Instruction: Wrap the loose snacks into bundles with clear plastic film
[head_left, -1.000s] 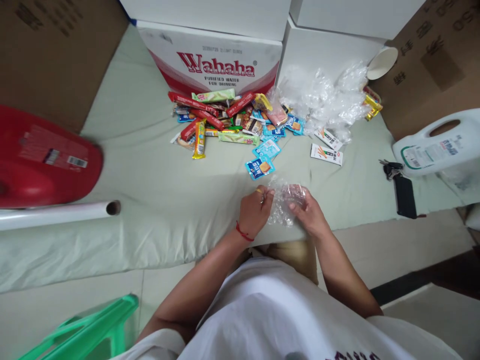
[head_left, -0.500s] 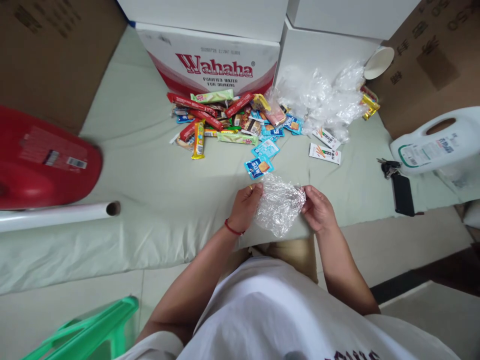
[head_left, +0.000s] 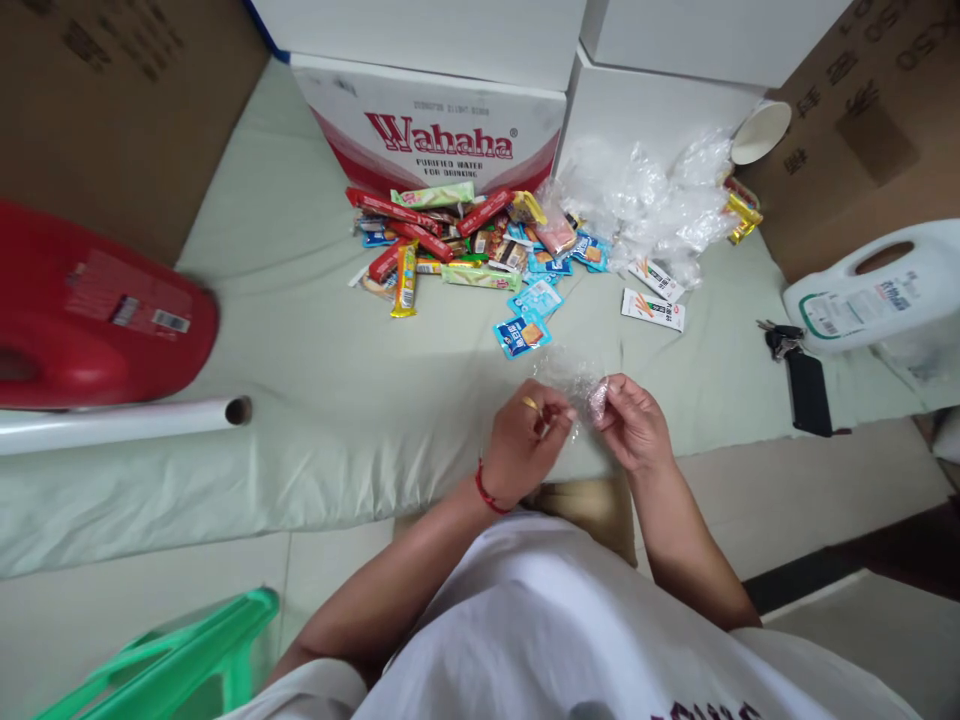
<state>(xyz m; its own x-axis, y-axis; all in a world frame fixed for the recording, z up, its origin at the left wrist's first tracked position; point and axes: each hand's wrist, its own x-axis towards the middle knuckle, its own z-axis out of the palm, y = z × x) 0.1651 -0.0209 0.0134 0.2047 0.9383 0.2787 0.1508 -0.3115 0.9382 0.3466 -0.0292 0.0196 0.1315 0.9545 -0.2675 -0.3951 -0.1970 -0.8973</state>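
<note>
The left hand [head_left: 527,440] and right hand [head_left: 637,425] pinch thin clear plastic [head_left: 564,372] near a blue packet [head_left: 521,335]; wrapped snacks [head_left: 424,238] lie heaped before the Wahaha box [head_left: 442,130].

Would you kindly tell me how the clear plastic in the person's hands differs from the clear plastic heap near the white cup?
The held plastic is a small piece; the plastic heap is much larger. The held plastic is pinched between the left hand and right hand; the plastic heap sits farther back, near the white cup. Both look clear and crumpled.
</note>
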